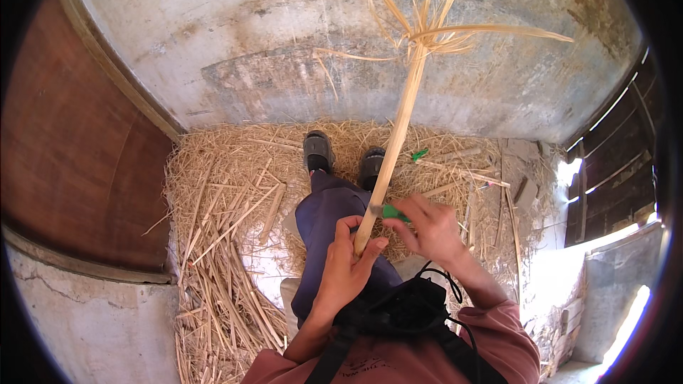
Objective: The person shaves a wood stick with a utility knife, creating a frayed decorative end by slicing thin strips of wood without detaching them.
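A long pale wooden stick (400, 128) slants up and away from my lap, its far end split into a spray of curled shavings (430, 37). My left hand (345, 267) is wrapped round the stick's near end, thumb on one side and fingers on the other. Just to the right, my right hand (430, 230) is closed on a small knife with a green handle (393, 213). The knife's short blade lies against the stick, a little beyond my left hand; the blade is partly blurred.
Straw and shavings (235, 149) cover the floor, with a pile of split sticks (220, 299) at the left. A small green object (420, 154) lies beyond my shoes (318, 151). A stained concrete wall (270, 50) stands ahead; a brown wooden panel (78, 135) is at the left.
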The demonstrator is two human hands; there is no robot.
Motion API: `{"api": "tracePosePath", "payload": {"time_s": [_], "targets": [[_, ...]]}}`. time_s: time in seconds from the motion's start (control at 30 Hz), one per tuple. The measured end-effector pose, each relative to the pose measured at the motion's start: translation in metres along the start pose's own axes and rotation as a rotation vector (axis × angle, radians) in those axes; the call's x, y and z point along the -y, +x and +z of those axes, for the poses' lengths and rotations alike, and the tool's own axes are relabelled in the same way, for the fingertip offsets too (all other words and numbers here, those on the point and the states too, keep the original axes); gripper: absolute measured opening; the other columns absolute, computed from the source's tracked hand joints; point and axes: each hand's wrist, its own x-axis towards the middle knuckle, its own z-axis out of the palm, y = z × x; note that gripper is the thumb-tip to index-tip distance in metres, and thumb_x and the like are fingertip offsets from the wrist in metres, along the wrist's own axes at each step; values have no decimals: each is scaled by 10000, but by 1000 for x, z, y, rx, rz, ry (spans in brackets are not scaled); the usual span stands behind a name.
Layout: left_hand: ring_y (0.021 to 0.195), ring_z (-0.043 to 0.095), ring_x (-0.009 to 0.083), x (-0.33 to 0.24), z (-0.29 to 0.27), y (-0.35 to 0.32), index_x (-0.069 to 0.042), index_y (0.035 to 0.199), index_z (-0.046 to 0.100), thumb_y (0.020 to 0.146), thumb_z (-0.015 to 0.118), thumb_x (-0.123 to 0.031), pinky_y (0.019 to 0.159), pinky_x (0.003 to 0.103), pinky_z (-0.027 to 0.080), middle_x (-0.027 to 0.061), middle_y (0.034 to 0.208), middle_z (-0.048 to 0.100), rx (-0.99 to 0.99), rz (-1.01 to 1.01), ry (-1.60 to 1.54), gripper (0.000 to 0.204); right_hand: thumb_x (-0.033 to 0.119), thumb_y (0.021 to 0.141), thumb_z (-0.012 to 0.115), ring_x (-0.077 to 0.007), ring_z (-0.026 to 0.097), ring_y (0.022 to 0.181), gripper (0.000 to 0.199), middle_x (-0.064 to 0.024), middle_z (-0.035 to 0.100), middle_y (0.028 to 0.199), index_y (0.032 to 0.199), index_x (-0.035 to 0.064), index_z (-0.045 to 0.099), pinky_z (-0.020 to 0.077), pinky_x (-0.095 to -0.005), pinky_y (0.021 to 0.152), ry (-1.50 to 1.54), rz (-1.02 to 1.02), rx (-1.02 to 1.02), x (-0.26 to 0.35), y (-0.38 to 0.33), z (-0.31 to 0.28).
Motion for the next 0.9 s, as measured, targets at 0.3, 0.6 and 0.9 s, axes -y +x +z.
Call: {"api": "tracePosePath", "payload": {"time_s": [0.3, 0.6, 0.9], "targets": [[786, 627, 77, 3, 5, 1, 17, 1382, 404, 1022, 844, -163, 702, 258, 508, 75, 897, 724, -41, 57, -230, 596, 283, 953, 827, -256, 709, 641, 273, -50, 647, 915, 1134, 103, 731, 566, -374, 553, 75, -84, 62, 5, -6, -5], [792, 545, 41, -5, 7, 0, -1, 1362, 391, 1029, 811, -78, 711, 215, 480, 42, 948, 673, -57, 107, -9, 542, 269, 924, 815, -238, 713, 641, 295, -48, 633, 905, 1161, 114, 732, 584, -359, 577, 77, -86, 96, 13, -11, 1], [741, 657, 140, -13, 12, -1, 39, 1281, 413, 1075, 767, -171, 664, 321, 536, 115, 896, 702, -138, 190, 84, 460, 292, 932, 840, -233, 710, 640, 299, -46, 642, 913, 1143, 107, 737, 572, -370, 547, 21, -58, 35, 9, -4, -1]]}}
